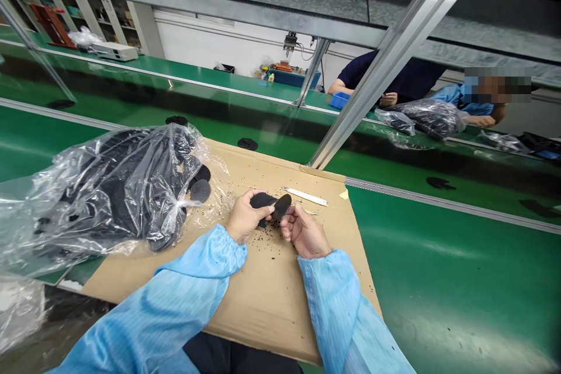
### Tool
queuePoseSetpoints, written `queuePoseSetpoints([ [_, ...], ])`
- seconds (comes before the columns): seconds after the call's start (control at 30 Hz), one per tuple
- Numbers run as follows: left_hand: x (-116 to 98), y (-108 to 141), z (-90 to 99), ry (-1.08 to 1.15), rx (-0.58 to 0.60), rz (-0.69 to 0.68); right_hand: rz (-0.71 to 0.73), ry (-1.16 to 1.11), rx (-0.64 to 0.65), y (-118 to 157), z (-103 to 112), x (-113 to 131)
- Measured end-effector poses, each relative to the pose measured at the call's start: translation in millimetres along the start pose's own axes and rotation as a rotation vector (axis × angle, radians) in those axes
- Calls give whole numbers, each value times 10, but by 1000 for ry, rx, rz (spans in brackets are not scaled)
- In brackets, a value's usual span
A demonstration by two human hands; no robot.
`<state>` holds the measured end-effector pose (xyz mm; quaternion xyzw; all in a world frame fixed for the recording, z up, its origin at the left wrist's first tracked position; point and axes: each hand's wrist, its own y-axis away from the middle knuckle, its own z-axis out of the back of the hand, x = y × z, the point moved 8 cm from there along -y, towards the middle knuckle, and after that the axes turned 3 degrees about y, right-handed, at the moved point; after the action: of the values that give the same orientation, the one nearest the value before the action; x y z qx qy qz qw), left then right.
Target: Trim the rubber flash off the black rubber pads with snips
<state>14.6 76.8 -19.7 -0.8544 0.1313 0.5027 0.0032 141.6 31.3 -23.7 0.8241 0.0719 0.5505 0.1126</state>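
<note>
A matte black rounded rubber pad (270, 204) (grip clenched on it, from left hand (245, 217) and right hand (304, 232))

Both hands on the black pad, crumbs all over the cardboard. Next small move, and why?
Probably turn the black pad over and check its edges. The left hand and right hand both have hold of it, and black crumbs lie scattered on the cardboard sheet right below, so it may be shedding loose bits.
</note>
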Motion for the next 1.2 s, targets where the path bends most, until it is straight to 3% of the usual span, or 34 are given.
queuePoseSetpoints([
  [0.27, 12, 29, -48, -190, 62, -52, 172, 313, -120, 17, 61, 50],
  [0.43, 28, -6, 31, -131, -33, -55, 537, 646, -407, 109, 230, 314],
  [0.53, 4, -49, 139, -38, -140, -72, 714, 993, -439, 145, 156, 398],
  [0.63, -9, -88, 223, 73, -211, -84, 666, 1310, -433, 60, 75, 335],
  [0.77, 7, -119, 230, 148, -205, -79, 504, 1497, -458, -53, 28, 257],
  [0.9, -5, -121, 214, 191, -187, -98, 534, 1483, -445, -66, -3, 270],
  [1.0, -14, -121, 205, 199, -177, -92, 588, 1336, -459, -53, 77, 304],
  [1.2, -9, -130, 183, 205, -156, -102, 559, 513, -384, -22, 259, 294],
])
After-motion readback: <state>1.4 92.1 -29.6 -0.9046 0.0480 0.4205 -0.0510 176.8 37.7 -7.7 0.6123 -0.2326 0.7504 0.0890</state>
